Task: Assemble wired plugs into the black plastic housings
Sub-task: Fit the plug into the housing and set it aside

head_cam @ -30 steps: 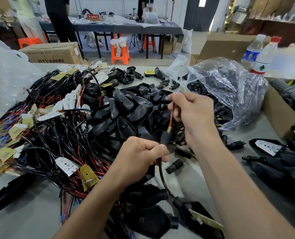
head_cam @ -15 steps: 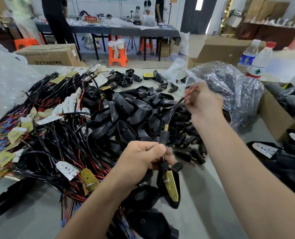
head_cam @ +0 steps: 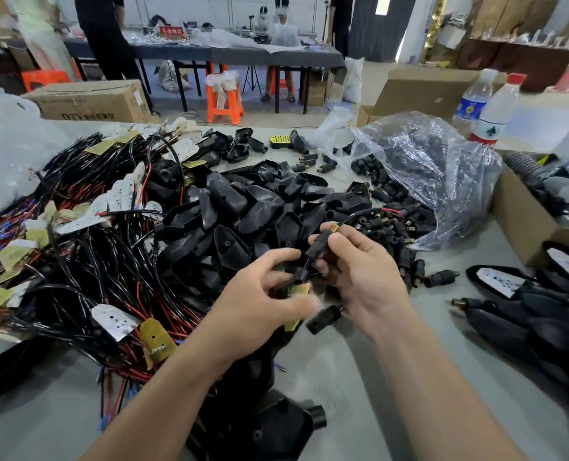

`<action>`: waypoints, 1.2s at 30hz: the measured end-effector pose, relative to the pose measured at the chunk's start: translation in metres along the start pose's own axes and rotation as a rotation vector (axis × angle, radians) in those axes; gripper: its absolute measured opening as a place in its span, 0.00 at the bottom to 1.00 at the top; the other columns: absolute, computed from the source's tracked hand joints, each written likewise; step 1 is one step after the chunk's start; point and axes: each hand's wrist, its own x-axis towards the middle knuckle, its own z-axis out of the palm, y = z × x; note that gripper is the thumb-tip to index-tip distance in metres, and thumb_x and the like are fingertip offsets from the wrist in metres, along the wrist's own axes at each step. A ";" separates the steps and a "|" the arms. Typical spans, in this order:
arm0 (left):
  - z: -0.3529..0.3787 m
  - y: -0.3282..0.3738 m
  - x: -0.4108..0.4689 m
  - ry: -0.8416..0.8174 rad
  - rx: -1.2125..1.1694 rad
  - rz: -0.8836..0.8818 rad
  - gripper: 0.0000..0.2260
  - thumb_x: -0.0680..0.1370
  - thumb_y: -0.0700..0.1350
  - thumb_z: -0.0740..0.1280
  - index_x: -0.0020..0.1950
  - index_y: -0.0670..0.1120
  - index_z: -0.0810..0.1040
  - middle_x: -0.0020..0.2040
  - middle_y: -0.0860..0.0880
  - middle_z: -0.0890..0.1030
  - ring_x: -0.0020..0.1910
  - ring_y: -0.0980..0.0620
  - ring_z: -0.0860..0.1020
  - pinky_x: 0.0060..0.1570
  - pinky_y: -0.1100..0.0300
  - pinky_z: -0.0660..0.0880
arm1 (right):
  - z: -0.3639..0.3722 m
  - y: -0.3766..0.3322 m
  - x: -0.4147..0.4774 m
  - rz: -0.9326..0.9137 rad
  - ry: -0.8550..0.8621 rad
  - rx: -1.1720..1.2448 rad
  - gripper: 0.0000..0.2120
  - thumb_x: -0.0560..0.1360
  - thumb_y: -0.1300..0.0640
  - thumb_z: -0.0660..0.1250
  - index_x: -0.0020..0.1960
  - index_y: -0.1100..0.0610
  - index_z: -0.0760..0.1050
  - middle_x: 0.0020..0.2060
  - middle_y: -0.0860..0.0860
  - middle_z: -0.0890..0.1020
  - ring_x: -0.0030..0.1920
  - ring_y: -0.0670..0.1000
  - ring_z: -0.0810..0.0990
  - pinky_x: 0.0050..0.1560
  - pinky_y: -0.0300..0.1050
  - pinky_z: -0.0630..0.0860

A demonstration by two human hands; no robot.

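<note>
My right hand (head_cam: 359,277) pinches a small black plug (head_cam: 319,246) with a brass tip; a thin black and red wire (head_cam: 373,212) arcs from it to the right. My left hand (head_cam: 260,304) grips a black plastic housing (head_cam: 298,277) with a yellow board just below the plug, blurred by motion. The two hands are close together above the table. A heap of black housings (head_cam: 243,214) lies behind them. A tangle of black and red wired boards (head_cam: 87,247) fills the left side.
A clear plastic bag (head_cam: 426,174) of loose black plugs lies open at the right. Finished housings (head_cam: 526,314) lie at the far right beside a cardboard box (head_cam: 522,221). Two water bottles (head_cam: 489,118) stand behind. Another housing (head_cam: 260,424) lies near the front edge.
My right hand has come back from the far right, down to the left hand, and now holds the plug body instead of the wire end. The left hand shifted its grip on the housing.
</note>
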 end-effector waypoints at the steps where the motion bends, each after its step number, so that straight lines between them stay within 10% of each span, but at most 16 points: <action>1: -0.001 -0.001 0.000 0.006 0.053 -0.003 0.32 0.64 0.54 0.80 0.66 0.65 0.75 0.54 0.57 0.87 0.53 0.57 0.85 0.53 0.61 0.79 | -0.002 -0.001 0.001 -0.021 0.020 0.017 0.09 0.83 0.67 0.61 0.52 0.60 0.80 0.45 0.58 0.84 0.39 0.50 0.81 0.41 0.40 0.78; 16: -0.001 0.001 0.000 0.183 0.071 0.105 0.21 0.69 0.47 0.73 0.59 0.67 0.82 0.40 0.43 0.84 0.37 0.47 0.78 0.40 0.55 0.76 | -0.016 -0.007 0.001 -0.048 0.025 -0.006 0.07 0.79 0.62 0.70 0.43 0.55 0.79 0.34 0.51 0.80 0.31 0.49 0.76 0.34 0.40 0.75; 27: -0.002 0.001 -0.005 0.208 0.160 0.082 0.17 0.68 0.47 0.68 0.52 0.64 0.84 0.30 0.54 0.80 0.24 0.57 0.72 0.26 0.66 0.68 | -0.018 0.002 -0.002 -0.011 -0.133 -0.204 0.07 0.73 0.51 0.73 0.41 0.54 0.84 0.33 0.54 0.79 0.31 0.51 0.72 0.34 0.46 0.64; 36: -0.006 0.003 -0.005 0.235 0.147 0.110 0.17 0.69 0.46 0.69 0.52 0.64 0.85 0.29 0.56 0.80 0.24 0.58 0.71 0.26 0.66 0.67 | -0.023 -0.006 -0.003 0.073 -0.329 -0.008 0.08 0.73 0.67 0.69 0.47 0.59 0.85 0.42 0.58 0.83 0.39 0.51 0.81 0.43 0.39 0.82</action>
